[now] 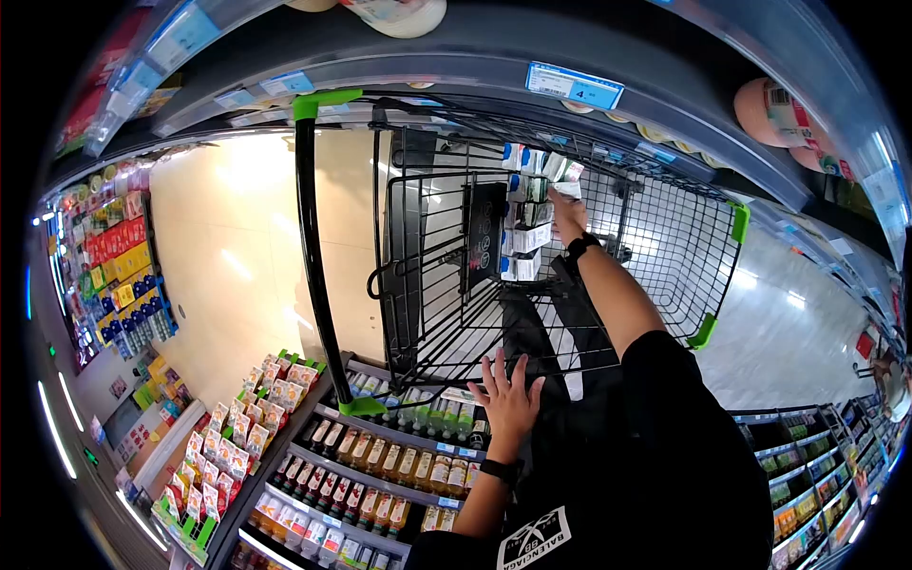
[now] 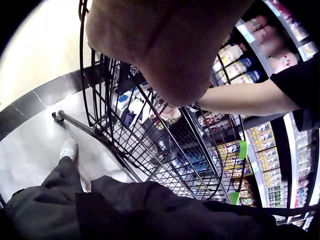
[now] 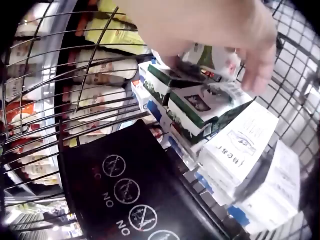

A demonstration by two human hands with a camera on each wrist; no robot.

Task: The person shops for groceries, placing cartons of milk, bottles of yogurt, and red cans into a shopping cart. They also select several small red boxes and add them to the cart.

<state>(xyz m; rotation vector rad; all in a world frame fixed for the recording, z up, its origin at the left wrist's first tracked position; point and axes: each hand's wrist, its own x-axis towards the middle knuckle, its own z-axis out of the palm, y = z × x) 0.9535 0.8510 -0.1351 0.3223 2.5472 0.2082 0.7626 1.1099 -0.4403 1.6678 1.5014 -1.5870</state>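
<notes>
My right hand (image 1: 570,218) reaches down into the shopping cart (image 1: 617,275). Its thumb and fingers curl around a white-and-green carton (image 3: 217,57) that lies tilted at the end of a row. Beside it stand green-and-white cartons (image 3: 200,110) and white cartons (image 3: 242,142), packed together along the black panel (image 3: 125,185) of the cart. Fingers spread and straight, my left hand (image 1: 508,399) is over the cart's near side wires, holding nothing. In the left wrist view that hand (image 2: 165,45) is a dark, close shape covering part of the basket.
The black push handle (image 1: 309,228) with green ends is at the left. Shelves with price tags (image 1: 575,85) run close along the cart's far side. Bottled drinks (image 1: 380,465) stand on shelves at the near side, next to a rack of snack packets (image 1: 237,427).
</notes>
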